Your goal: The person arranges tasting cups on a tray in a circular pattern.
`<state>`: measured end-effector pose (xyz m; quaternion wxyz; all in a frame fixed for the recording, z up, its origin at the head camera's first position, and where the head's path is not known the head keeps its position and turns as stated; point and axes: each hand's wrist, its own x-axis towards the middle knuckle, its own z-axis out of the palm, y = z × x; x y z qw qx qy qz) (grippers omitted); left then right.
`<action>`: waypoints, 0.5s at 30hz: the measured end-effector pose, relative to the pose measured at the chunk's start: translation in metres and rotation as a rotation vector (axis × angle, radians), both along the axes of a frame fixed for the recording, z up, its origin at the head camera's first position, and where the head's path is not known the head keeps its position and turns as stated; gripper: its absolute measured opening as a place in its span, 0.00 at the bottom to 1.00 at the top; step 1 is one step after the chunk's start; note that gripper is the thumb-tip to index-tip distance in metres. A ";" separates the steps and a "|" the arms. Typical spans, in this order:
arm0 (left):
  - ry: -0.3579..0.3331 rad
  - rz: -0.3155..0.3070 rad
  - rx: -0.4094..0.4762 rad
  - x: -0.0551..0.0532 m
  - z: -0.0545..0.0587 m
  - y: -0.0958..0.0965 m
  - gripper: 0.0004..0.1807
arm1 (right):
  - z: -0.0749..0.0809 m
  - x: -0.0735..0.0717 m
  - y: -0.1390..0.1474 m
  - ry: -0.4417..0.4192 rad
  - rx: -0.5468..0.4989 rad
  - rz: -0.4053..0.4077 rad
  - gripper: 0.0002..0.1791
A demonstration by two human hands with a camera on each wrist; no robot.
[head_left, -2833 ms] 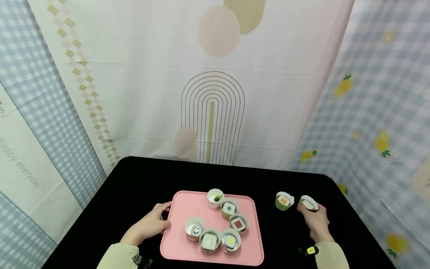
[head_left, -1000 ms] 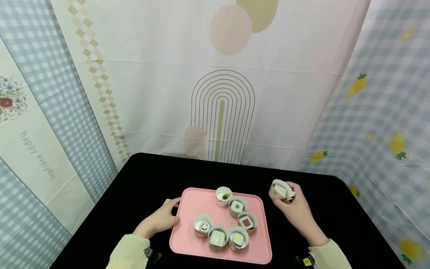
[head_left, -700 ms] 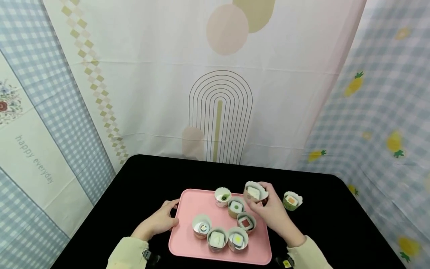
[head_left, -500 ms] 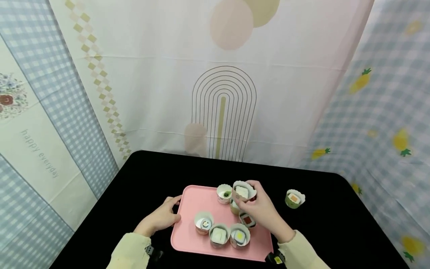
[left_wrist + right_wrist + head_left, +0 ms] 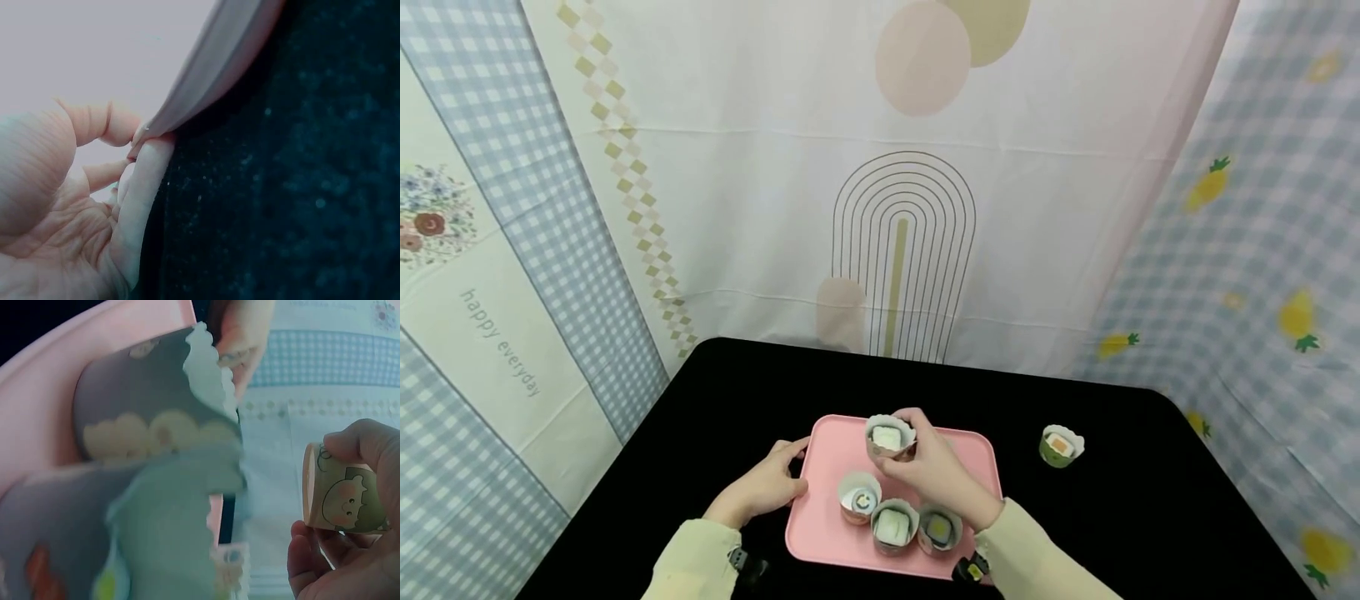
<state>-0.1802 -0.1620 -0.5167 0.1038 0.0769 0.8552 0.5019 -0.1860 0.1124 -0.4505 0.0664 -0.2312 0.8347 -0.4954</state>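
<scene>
My right hand (image 5: 928,467) holds a scalloped paper cupcake cup (image 5: 876,451) with a white block inside, above the far part of a pink tray (image 5: 820,533). In the right wrist view, thumb and fingers grip the cup (image 5: 340,503) by its sides, and a cartoon face shows on its wall. My left hand (image 5: 760,487) grips the tray's left edge; the left wrist view shows the fingers (image 5: 150,175) pinching the rim. Three filled cups stand along the tray's near side: one left (image 5: 852,507), one middle (image 5: 889,543), one right (image 5: 934,543). My right hand and arm hide the cups behind them.
Right of the tray, a green paper cup (image 5: 1054,456) with an orange-topped block stands alone on the black tabletop (image 5: 1120,500). A patterned white curtain (image 5: 760,208) hangs behind the table, with blue checked cloth (image 5: 1232,275) at the right.
My right hand has lifted the cup from the table's right side and carried it left over the tray. My left hand has stayed at the tray's edge.
</scene>
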 end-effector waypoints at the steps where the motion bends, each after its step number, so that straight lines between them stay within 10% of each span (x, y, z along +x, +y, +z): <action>1: 0.001 -0.007 -0.006 0.000 -0.001 -0.001 0.43 | -0.001 0.000 -0.003 -0.003 -0.001 0.012 0.30; 15: 0.007 -0.008 -0.040 -0.001 0.000 -0.001 0.43 | -0.013 -0.007 -0.034 -0.046 0.013 0.003 0.34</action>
